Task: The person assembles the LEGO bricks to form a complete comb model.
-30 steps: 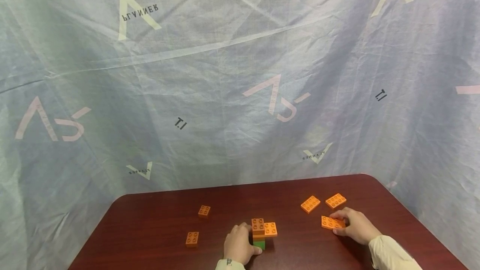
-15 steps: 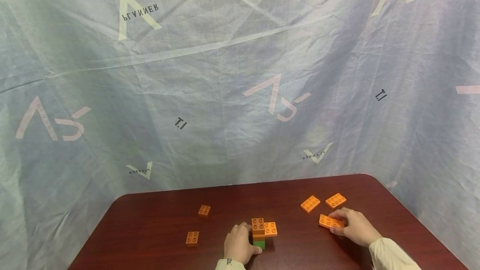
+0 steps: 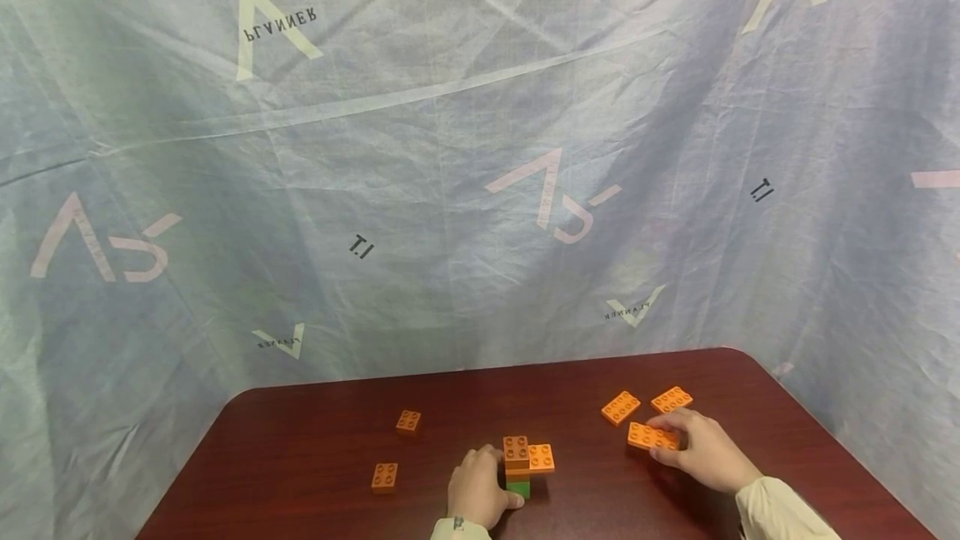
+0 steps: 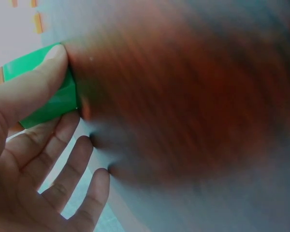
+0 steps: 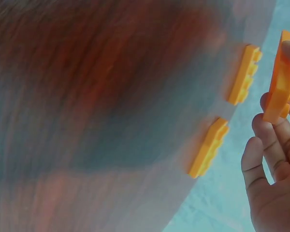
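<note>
Near the table's front, a small stack of building bricks (image 3: 516, 450) stands upright: a green brick (image 4: 31, 59) below, orange layers above, and an orange plate (image 3: 542, 457) jutting out to the right. My left hand (image 3: 476, 486) holds the stack from its left side, thumb and fingers on opposite faces of the green brick. To the right, my right hand (image 3: 708, 448) pinches a flat eight-stud orange brick (image 3: 648, 437) by its right end. In the right wrist view, this orange brick (image 5: 279, 92) is off the table, with the lower fingers spread beneath it.
Two more flat orange bricks, one at left (image 3: 621, 408) and one at right (image 3: 671, 401), lie behind my right hand. On the left are two four-stud orange bricks, a rear one (image 3: 408, 421) and a nearer one (image 3: 385, 477). Behind the dark red table (image 3: 480, 394) hangs a printed cloth (image 3: 450, 190).
My right hand has shifted slightly left and up, carrying the flat orange brick off the table. My left hand and the stack have stayed in place.
</note>
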Demonstrator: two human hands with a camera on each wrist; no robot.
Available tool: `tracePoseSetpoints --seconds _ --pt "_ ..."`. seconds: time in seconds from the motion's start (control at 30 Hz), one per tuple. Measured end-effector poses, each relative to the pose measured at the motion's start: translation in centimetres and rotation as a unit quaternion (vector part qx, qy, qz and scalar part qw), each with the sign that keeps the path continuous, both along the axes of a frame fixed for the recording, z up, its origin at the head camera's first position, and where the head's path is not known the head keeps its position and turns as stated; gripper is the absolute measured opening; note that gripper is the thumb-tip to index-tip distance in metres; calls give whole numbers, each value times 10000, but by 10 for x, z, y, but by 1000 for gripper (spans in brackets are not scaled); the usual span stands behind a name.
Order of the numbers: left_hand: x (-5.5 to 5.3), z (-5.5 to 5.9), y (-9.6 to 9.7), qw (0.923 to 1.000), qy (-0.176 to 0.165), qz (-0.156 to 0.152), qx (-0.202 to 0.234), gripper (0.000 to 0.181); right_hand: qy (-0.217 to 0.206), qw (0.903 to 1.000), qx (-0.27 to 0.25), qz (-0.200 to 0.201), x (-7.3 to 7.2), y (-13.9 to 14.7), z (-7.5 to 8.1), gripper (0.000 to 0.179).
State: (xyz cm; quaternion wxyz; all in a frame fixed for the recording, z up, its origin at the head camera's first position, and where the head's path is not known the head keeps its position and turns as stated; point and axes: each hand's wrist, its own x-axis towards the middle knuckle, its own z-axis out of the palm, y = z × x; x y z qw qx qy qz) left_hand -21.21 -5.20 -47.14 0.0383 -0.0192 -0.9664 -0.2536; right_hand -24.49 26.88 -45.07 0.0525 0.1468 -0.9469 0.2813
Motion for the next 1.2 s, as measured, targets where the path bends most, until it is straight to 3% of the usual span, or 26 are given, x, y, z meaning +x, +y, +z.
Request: tracePoseSetpoints --seconds 0.37,0.67,1.0,1.2 --pt "-2 -1 0 10000 -57 -2 22 48 379 9987 -8 352 0 -13 10 36" --pt "-2 -2 0 10000 -69 -3 45 47 227 9979 -116 596 2 -20 17 40" --pt "-3 -2 0 9999 -103 -7 42 48 631 9946 -23 825 6 -33 24 36" --pt "-3 -3 0 10000 -70 -9 20 49 555 9945 -48 884 8 -42 32 40"
